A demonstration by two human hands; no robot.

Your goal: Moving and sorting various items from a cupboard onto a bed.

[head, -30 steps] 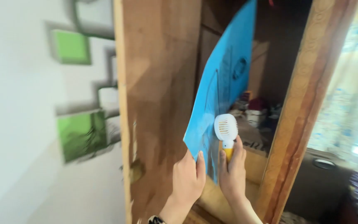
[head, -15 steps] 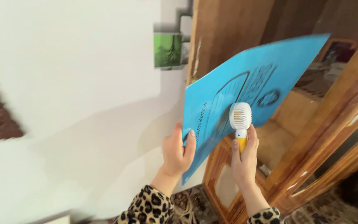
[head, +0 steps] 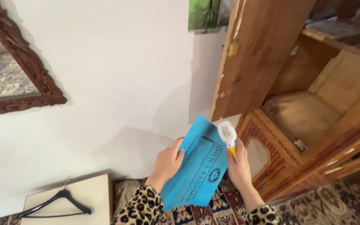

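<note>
My left hand (head: pixel 169 161) grips the left edge of a large blue paper envelope (head: pixel 198 168) with dark print, held low in front of me. My right hand (head: pixel 239 164) holds a small white hand-held fan with a yellow handle (head: pixel 227 134) and also pinches the envelope's right edge. Both sleeves are leopard-print. The envelope sits just outside the open wooden cabinet (head: pixel 309 112).
The cabinet's open wooden door (head: pixel 263 54) hangs above my hands, with a bare wooden shelf (head: pixel 298 114) inside. A carved-frame mirror (head: pixel 26 79) hangs on the white wall. A black hanger (head: pixel 55 204) lies on a beige surface. Patterned carpet (head: pixel 338 204) covers the floor.
The envelope and fan came out of the cabinet and down toward me. The view swung down and left, revealing the mirror, hanger and carpet.
</note>
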